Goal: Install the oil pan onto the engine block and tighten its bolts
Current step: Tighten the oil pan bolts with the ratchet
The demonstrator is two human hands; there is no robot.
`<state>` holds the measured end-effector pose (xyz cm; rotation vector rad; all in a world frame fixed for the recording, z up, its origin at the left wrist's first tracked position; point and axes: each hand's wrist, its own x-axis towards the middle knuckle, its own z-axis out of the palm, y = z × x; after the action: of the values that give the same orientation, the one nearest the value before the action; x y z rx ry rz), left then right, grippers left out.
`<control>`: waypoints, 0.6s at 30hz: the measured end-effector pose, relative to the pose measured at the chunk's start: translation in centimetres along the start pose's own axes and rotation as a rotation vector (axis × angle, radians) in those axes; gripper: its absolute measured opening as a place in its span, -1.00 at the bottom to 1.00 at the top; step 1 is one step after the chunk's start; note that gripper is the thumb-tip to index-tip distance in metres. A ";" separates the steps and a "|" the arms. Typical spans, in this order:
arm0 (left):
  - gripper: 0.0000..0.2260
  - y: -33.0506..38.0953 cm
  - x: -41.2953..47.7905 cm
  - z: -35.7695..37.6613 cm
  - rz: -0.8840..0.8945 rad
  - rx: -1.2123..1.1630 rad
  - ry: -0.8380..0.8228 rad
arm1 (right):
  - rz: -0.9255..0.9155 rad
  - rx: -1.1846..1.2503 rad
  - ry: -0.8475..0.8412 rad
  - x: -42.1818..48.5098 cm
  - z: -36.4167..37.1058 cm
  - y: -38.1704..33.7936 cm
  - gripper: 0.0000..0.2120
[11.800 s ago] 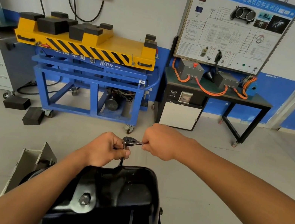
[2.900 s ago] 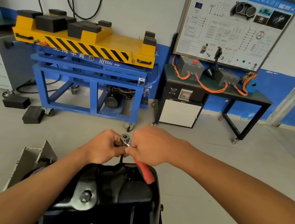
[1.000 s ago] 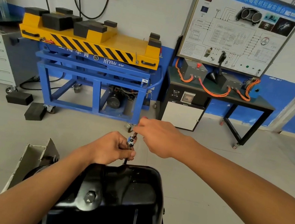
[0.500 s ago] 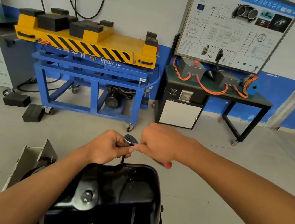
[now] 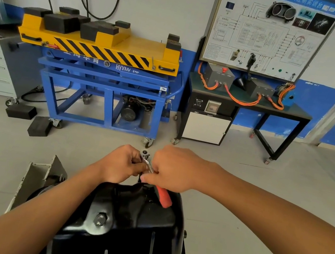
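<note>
While my left hand (image 5: 122, 163) pinches the ratchet head (image 5: 145, 154), my right hand (image 5: 173, 168), gripping, now swings its handle (image 5: 163, 197) over the oil pan (image 5: 135, 217), tightening

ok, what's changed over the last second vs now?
The right hand swung the ratchet round: a second ago its handle pointed away from the person, half a second ago rightward; now its red grip lies over the oil pan, pointing back at the person. Nothing let go. The left hand still grips under the ratchet head; the pan stayed put.
</note>
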<state>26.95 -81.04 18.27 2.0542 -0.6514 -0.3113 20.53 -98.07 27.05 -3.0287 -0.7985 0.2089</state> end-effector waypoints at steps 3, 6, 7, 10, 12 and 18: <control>-0.78 0.1 0.0 0.1 -0.001 -0.044 -0.037 | 0.024 -0.027 -0.046 -0.4 -0.5 0.2 -0.57; -0.85 0.0 0.1 0.2 -0.019 -0.077 -0.049 | 0.069 -0.106 -0.099 -0.5 -0.9 1.0 -0.63; -0.85 -0.2 0.1 0.2 -0.023 -0.086 -0.050 | 0.083 -0.126 -0.092 -0.5 -0.9 1.3 -0.64; -0.85 -0.4 0.3 0.2 -0.028 -0.091 -0.063 | 0.118 -0.158 -0.054 -0.4 -0.7 2.2 -0.67; -0.77 -0.3 0.3 0.2 -0.014 -0.096 -0.077 | 0.134 -0.186 -0.033 -0.2 -0.5 2.6 -0.70; -0.72 -0.2 0.3 0.1 0.003 -0.105 -0.102 | 0.154 -0.238 -0.013 0.4 -0.1 3.5 -0.83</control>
<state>27.23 -81.22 18.08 1.9467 -0.6852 -0.4418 22.56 -100.91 26.97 -3.3189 -0.6328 0.1434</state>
